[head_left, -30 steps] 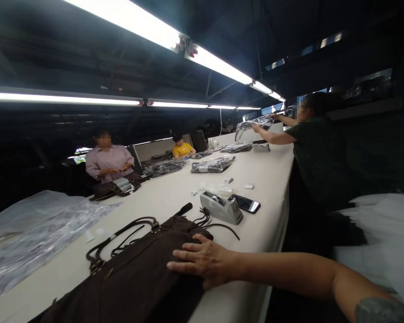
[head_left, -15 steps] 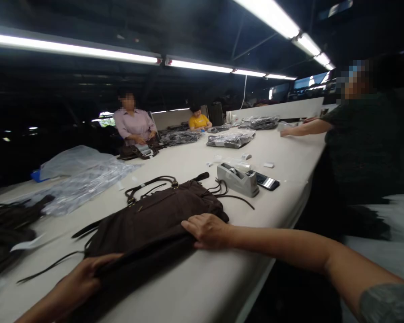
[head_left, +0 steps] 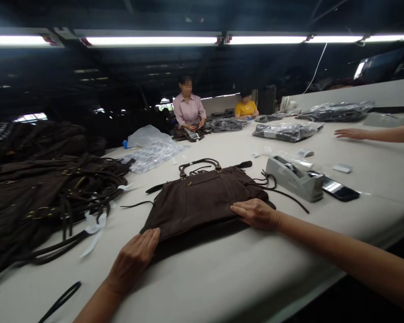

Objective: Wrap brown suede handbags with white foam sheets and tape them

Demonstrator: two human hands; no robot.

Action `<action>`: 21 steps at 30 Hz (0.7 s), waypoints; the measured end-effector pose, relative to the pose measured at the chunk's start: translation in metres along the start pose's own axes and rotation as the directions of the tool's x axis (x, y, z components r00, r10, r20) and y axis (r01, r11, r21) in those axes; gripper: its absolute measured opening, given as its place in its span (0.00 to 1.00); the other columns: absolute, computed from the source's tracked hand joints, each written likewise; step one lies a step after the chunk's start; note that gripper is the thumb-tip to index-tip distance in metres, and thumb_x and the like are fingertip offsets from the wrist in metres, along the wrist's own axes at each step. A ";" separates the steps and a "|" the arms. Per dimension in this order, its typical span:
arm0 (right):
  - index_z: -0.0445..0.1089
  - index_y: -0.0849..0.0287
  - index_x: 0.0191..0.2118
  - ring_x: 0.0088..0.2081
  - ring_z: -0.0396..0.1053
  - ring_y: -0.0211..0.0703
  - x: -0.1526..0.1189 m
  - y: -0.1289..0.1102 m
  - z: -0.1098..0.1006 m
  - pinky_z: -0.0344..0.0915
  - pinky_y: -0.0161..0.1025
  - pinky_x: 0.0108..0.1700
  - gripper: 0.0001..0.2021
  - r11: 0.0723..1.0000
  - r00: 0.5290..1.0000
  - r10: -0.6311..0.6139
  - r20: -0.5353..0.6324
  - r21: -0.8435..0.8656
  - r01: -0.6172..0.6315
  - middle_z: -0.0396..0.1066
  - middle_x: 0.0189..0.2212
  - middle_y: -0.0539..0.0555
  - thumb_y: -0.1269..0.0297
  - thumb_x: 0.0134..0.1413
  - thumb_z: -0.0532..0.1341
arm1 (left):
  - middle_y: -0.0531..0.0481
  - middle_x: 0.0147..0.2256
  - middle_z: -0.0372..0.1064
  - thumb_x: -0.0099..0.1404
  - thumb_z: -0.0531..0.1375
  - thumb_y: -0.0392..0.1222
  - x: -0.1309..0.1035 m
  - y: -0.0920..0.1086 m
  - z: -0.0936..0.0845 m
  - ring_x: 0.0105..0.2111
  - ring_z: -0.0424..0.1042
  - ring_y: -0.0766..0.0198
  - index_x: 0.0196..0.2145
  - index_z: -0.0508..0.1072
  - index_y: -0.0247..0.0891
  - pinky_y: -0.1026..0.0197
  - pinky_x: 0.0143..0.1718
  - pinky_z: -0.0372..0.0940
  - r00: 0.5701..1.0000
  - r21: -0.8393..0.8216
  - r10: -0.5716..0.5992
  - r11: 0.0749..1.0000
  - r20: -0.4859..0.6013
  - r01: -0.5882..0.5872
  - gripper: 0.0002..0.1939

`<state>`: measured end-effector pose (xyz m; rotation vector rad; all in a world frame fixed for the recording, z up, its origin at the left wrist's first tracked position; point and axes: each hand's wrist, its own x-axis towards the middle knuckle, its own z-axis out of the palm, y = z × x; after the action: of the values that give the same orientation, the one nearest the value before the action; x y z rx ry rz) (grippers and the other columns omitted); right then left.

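Note:
A dark brown fabric handbag (head_left: pixel 205 197) lies on the white-covered table, its two handles and thin cords spread toward the far side. At its near left corner my left hand (head_left: pixel 134 251) grips the edge, fingers together on top and thumb out of sight. My right hand (head_left: pixel 256 214) holds the near edge by the right corner, fingers closed over the fabric. Just beyond that hand stands a grey tape dispenser (head_left: pixel 294 179), with a dark phone (head_left: pixel 338 187) beside it.
To the left is a heap of similar brown bags (head_left: pixel 54 193) with straps and white tags. Clear plastic bags (head_left: pixel 151 150) lie further back, and plastic-wrapped bundles (head_left: pixel 286 131) at the back right. A co-worker's hand (head_left: pixel 352 133) reaches in from the right; two other people sit or stand across the table.
The view has swung left, bringing the bag heap into sight. The handbag's near edge, lifted before, now lies lower and flatter; my left hand has shifted onto its corner.

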<state>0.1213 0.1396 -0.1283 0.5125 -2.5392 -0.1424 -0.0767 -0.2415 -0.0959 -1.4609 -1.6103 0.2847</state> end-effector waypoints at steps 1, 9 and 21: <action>0.65 0.64 0.49 0.36 0.71 0.39 -0.001 0.000 0.002 0.66 0.35 0.39 0.13 1.000 1.000 -0.009 -0.018 -0.009 0.009 0.71 0.39 0.59 0.66 0.61 0.55 | 0.44 0.36 0.74 0.63 0.51 0.25 -0.001 0.000 0.002 0.35 0.74 0.62 0.48 0.67 0.29 0.61 0.40 0.66 1.000 0.031 0.007 1.000 -0.024 -0.006 0.16; 0.66 0.63 0.44 0.31 0.71 0.40 0.010 -0.007 -0.002 0.64 0.35 0.32 0.10 0.983 0.993 0.119 0.004 -0.142 -0.117 0.71 0.31 0.53 0.63 0.60 0.57 | 0.32 0.53 0.65 0.64 0.50 0.32 0.028 0.026 -0.008 0.56 0.62 0.43 0.59 0.56 0.25 0.40 0.57 0.57 0.970 -0.089 -0.235 0.967 0.053 0.239 0.26; 0.64 0.60 0.45 0.31 0.68 0.41 0.016 -0.043 -0.008 0.65 0.39 0.33 0.11 0.954 0.981 0.186 -0.061 -0.228 -0.196 0.69 0.29 0.52 0.60 0.62 0.53 | 0.43 0.45 0.74 0.59 0.43 0.22 0.142 0.092 0.037 0.42 0.75 0.64 0.50 0.71 0.30 0.66 0.39 0.71 0.999 -0.330 0.017 0.944 0.050 0.001 0.27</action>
<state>0.1273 0.0938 -0.1221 0.1749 -2.4747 -0.3501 -0.0252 -0.0776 -0.1152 -1.7231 -1.7566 0.0576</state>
